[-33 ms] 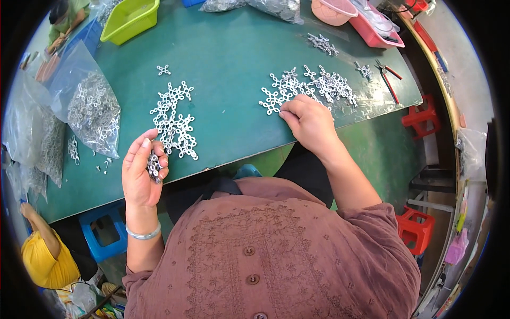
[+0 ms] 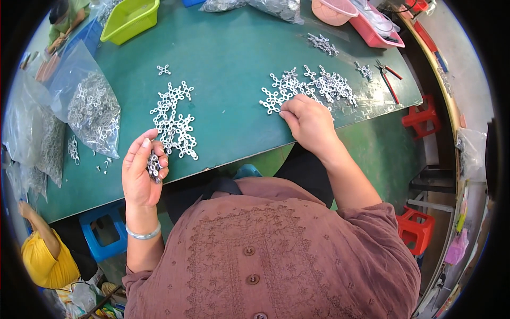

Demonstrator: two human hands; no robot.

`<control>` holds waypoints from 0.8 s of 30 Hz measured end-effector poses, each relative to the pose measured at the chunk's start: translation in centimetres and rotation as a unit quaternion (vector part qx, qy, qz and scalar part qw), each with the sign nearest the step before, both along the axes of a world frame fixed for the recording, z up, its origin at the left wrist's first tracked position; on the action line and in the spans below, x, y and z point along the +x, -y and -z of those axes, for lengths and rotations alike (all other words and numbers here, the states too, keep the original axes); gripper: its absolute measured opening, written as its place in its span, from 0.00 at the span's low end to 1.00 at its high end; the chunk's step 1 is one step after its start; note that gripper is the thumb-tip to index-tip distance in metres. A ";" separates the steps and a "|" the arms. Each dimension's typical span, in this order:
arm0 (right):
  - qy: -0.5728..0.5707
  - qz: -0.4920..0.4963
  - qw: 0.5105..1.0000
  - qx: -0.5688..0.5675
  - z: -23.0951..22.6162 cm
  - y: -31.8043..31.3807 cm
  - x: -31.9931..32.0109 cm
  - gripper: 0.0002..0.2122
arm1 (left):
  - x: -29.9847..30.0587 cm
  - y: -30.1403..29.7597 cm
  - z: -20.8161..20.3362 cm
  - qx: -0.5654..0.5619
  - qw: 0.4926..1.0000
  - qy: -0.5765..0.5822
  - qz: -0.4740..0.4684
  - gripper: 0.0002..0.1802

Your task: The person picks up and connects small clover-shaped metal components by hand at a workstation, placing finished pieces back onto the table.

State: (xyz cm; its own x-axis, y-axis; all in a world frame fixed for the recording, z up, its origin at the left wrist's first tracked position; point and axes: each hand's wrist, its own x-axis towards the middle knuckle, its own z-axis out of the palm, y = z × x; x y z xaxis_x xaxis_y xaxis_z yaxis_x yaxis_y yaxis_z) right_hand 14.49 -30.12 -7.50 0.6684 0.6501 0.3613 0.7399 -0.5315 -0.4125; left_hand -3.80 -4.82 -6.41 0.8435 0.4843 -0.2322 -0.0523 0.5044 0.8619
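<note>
My left hand [image 2: 142, 169] is held near the table's front edge, fingers curled round a small cluster of grey ringed metal pieces [image 2: 153, 166]. Just beyond its fingertips lies a pile of silvery pieces [image 2: 175, 130], each made of small joined rings. My right hand [image 2: 311, 121] rests at the near side of another pile of the same ringed pieces [image 2: 284, 85]. Its thumb and forefinger are pinched together beside the pile's left end; anything between them is too small or hidden to make out. A single ringed piece [image 2: 163, 69] lies apart beyond the left pile.
Red-handled pliers [image 2: 390, 80] lie at the green table's [image 2: 228, 64] right end, near small ringed clusters [image 2: 322, 44]. Clear bags of pieces [image 2: 93, 106] stand left. A lime-green basin [image 2: 130, 21] and pink basket [image 2: 374, 29] sit at the far side. Co-workers [image 2: 48, 260] are at left.
Both my hands and the pieces stay where they were. Only the yellow-clad co-worker's hand at the left has shifted slightly.
</note>
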 end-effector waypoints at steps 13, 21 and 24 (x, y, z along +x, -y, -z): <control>-0.168 0.057 0.984 -0.015 -1.5 1.2 -0.8 0.07 | 0.4 0.2 0.0 0.014 1.000 -0.008 -0.003 0.13; -0.110 0.052 0.993 0.008 -1.1 2.2 -0.6 0.05 | 0.1 0.1 0.2 0.010 1.000 -0.008 -0.005 0.13; -0.112 0.030 0.993 0.021 -0.9 2.0 -0.9 0.04 | 0.2 0.2 0.1 0.008 1.000 -0.005 -0.003 0.13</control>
State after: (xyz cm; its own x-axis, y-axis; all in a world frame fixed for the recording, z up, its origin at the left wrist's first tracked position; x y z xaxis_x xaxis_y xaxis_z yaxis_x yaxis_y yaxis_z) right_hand 13.58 -32.13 -6.55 0.7716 0.5946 0.2260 0.5952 -0.5496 -0.5863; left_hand -3.64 -4.98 -6.56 0.8385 0.4925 -0.2332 -0.0456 0.4900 0.8706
